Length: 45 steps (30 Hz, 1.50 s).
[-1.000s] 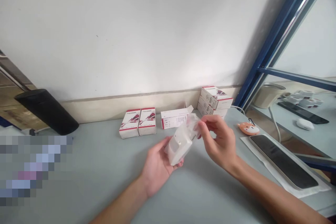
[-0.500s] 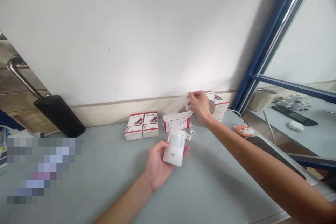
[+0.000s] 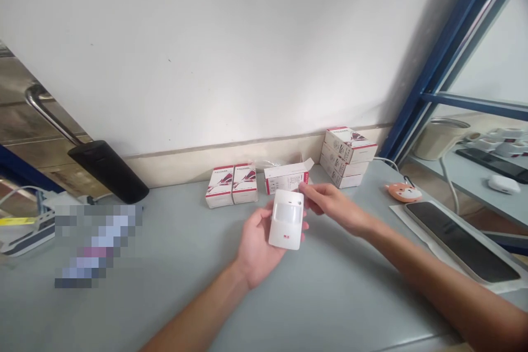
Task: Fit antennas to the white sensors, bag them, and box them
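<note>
A white motion sensor [image 3: 286, 225] with a pale curved window and small red print lies face up in my left hand [image 3: 259, 242], whose fingers wrap round it from below. At the sensor's upper right edge is my right hand [image 3: 330, 204], with thumb and fingers pinched together. Whatever those fingertips hold, if anything, is hidden behind the sensor. Just beyond the sensor lies an open white and red box [image 3: 284, 179] with its flap raised. A clear plastic bag [image 3: 266, 164] rests behind that box against the wall.
Two closed boxes [image 3: 233, 184] sit left of the open one. A stack of several boxes [image 3: 348, 157] stands at right. An orange animal-faced case [image 3: 404, 192] and a phone [image 3: 462, 239] lie further right. A black cylinder-like object [image 3: 108, 170] and a power strip [image 3: 28, 234] are at left.
My right hand has let go of the clear plastic bag behind the open box and come back to the sensor's edge. The sensor has turned more upright; its side bracket no longer shows.
</note>
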Each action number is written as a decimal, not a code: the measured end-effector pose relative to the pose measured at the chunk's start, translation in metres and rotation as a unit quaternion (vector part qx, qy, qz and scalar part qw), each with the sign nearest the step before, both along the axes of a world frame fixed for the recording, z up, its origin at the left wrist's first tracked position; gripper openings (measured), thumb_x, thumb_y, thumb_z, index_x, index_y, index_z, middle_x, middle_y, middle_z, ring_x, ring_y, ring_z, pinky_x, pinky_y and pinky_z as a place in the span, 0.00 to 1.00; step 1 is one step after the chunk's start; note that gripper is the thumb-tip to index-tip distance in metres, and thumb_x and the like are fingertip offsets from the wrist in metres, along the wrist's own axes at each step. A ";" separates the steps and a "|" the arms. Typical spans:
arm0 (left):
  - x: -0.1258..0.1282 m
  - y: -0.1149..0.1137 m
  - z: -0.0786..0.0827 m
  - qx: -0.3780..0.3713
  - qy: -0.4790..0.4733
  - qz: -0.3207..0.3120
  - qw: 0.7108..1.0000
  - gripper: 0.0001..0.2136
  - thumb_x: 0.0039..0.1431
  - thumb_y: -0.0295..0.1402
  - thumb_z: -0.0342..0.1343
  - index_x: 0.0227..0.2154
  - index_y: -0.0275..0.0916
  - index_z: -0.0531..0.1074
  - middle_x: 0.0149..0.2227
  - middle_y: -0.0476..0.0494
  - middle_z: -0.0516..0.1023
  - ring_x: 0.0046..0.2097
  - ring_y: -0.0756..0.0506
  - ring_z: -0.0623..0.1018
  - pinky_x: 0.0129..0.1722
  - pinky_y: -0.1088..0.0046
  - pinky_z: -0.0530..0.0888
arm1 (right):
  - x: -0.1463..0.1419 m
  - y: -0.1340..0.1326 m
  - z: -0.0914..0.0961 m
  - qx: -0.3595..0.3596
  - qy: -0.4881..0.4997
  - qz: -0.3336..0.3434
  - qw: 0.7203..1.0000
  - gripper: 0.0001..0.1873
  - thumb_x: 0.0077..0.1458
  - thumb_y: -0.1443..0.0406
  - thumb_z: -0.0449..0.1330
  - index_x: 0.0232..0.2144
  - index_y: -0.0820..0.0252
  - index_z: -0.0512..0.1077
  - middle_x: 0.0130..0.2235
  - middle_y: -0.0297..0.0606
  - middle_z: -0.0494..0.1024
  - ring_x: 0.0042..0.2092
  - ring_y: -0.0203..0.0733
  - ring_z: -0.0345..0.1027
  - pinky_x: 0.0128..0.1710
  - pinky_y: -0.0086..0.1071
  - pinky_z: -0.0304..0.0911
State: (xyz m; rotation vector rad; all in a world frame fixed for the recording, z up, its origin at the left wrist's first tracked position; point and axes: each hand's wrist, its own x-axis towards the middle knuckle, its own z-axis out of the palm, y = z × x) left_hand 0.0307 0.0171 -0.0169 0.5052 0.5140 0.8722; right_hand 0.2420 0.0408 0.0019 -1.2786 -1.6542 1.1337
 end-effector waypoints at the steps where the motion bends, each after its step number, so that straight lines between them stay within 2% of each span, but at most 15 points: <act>1: 0.001 -0.001 0.000 0.006 0.005 -0.007 1.000 0.26 0.63 0.33 0.53 0.64 0.35 0.69 0.50 0.30 0.84 0.44 0.33 0.84 0.45 0.58 0.75 | 0.000 -0.003 -0.004 -0.009 0.029 0.011 0.999 0.32 0.68 0.41 0.53 0.23 0.57 0.71 0.24 0.31 0.65 0.28 0.37 0.54 0.28 0.32 0.50; 4: 0.004 -0.003 0.001 0.014 0.044 -0.007 0.999 0.26 0.62 0.33 0.52 0.64 0.35 0.69 0.49 0.31 0.84 0.43 0.34 0.83 0.45 0.57 0.74 | 0.001 -0.006 -0.010 -0.012 0.068 -0.003 0.998 0.26 0.67 0.46 0.58 0.25 0.57 0.74 0.25 0.30 0.64 0.29 0.37 0.52 0.28 0.32 0.48; 8: 0.005 -0.002 0.004 0.020 0.078 0.004 0.997 0.27 0.61 0.32 0.50 0.64 0.39 0.67 0.50 0.34 0.83 0.44 0.34 0.84 0.43 0.58 0.74 | -0.002 -0.006 -0.009 -0.010 0.062 -0.057 0.996 0.18 0.65 0.53 0.59 0.28 0.55 0.80 0.27 0.31 0.69 0.32 0.38 0.58 0.31 0.32 0.53; 12: 0.005 -0.001 0.003 0.032 0.089 0.010 0.996 0.27 0.58 0.33 0.50 0.62 0.39 0.67 0.48 0.35 0.83 0.43 0.33 0.84 0.44 0.56 0.74 | -0.005 -0.007 -0.009 0.009 0.066 -0.094 0.993 0.17 0.64 0.54 0.59 0.29 0.54 0.81 0.29 0.32 0.74 0.34 0.39 0.64 0.35 0.33 0.58; 15: 0.005 0.001 0.000 0.060 0.105 0.005 0.993 0.25 0.58 0.33 0.50 0.59 0.40 0.67 0.46 0.36 0.83 0.41 0.33 0.84 0.44 0.57 0.74 | 0.000 -0.003 -0.008 0.038 0.069 -0.152 0.985 0.16 0.63 0.53 0.60 0.32 0.54 0.82 0.28 0.32 0.74 0.31 0.39 0.62 0.30 0.32 0.56; 19: -0.001 0.006 -0.002 0.085 0.126 -0.061 0.986 0.22 0.61 0.34 0.47 0.58 0.40 0.69 0.45 0.35 0.84 0.38 0.35 0.84 0.40 0.60 0.72 | 0.024 0.011 0.002 0.103 0.122 -0.264 0.951 0.17 0.61 0.51 0.63 0.36 0.57 0.83 0.23 0.29 0.65 0.24 0.35 0.51 0.23 0.32 0.44; 23: -0.008 0.012 0.001 0.105 0.111 -0.152 0.976 0.21 0.64 0.36 0.45 0.55 0.35 0.71 0.43 0.31 0.84 0.35 0.35 0.83 0.39 0.60 0.73 | 0.054 0.016 0.024 0.199 0.235 -0.323 0.895 0.17 0.59 0.51 0.66 0.36 0.59 0.82 0.23 0.27 0.57 0.24 0.32 0.44 0.23 0.32 0.40; 25: -0.010 0.013 0.002 0.111 0.088 -0.184 0.973 0.21 0.65 0.39 0.45 0.53 0.33 0.73 0.41 0.29 0.84 0.34 0.35 0.83 0.37 0.60 0.72 | 0.063 0.013 0.034 0.241 0.257 -0.323 0.878 0.17 0.58 0.51 0.68 0.35 0.59 0.82 0.22 0.26 0.55 0.24 0.32 0.43 0.23 0.32 0.40; 27: -0.008 0.012 0.004 0.113 0.067 -0.197 0.972 0.22 0.67 0.41 0.44 0.52 0.31 0.74 0.41 0.27 0.84 0.33 0.36 0.82 0.36 0.61 0.72 | 0.069 0.009 0.041 0.260 0.260 -0.319 0.874 0.18 0.58 0.49 0.68 0.35 0.59 0.83 0.22 0.26 0.55 0.24 0.32 0.43 0.23 0.32 0.40; 32: -0.005 0.007 0.004 0.116 0.074 -0.189 0.972 0.25 0.72 0.45 0.41 0.51 0.31 0.76 0.43 0.25 0.84 0.34 0.35 0.83 0.37 0.60 0.73 | 0.074 0.010 0.042 0.258 0.265 -0.331 0.868 0.20 0.56 0.47 0.70 0.35 0.58 0.83 0.20 0.24 0.53 0.24 0.32 0.42 0.23 0.33 0.39; 35: -0.009 0.008 0.000 0.084 0.107 -0.188 0.973 0.25 0.73 0.48 0.42 0.48 0.32 0.77 0.41 0.28 0.84 0.31 0.37 0.82 0.35 0.62 0.72 | 0.077 0.013 0.039 0.235 0.278 -0.329 0.872 0.21 0.55 0.47 0.71 0.35 0.58 0.84 0.20 0.23 0.51 0.24 0.33 0.41 0.23 0.32 0.39; 39: -0.023 0.009 -0.004 0.048 0.145 -0.202 0.967 0.22 0.73 0.46 0.45 0.46 0.33 0.78 0.40 0.31 0.83 0.31 0.40 0.81 0.34 0.65 0.71 | 0.083 0.014 0.039 0.174 0.338 -0.295 0.876 0.20 0.53 0.49 0.74 0.36 0.59 0.83 0.22 0.22 0.48 0.25 0.32 0.38 0.21 0.30 0.40; 45: -0.056 0.014 0.008 0.057 0.168 -0.232 0.956 0.23 0.74 0.46 0.45 0.46 0.33 0.79 0.42 0.30 0.83 0.31 0.42 0.80 0.34 0.66 0.71 | 0.090 0.012 0.043 0.122 0.390 -0.257 0.876 0.18 0.52 0.53 0.76 0.36 0.59 0.81 0.25 0.23 0.46 0.25 0.32 0.36 0.19 0.24 0.44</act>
